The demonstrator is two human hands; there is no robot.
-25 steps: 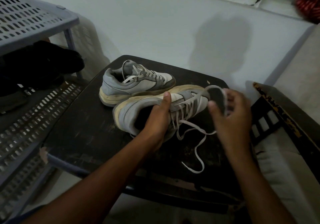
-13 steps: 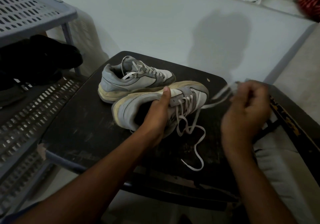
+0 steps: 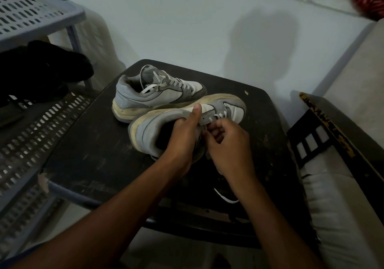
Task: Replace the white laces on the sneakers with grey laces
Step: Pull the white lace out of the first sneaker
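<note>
Risk: near sneaker point(image 3: 182, 123) twisting if left hand point(image 3: 185, 131) grip on collar slips; right hand point(image 3: 226, 144) fingers pinching white lace point(image 3: 218, 116) beside tongue, snagging eyelet.

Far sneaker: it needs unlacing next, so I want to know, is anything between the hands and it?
Only the near sneaker, which lies in front of the far sneaker, touching it, on the dark table. The left hand grips the near sneaker and the right hand works at its white lace. Nothing else visible blocks the reach.
</note>
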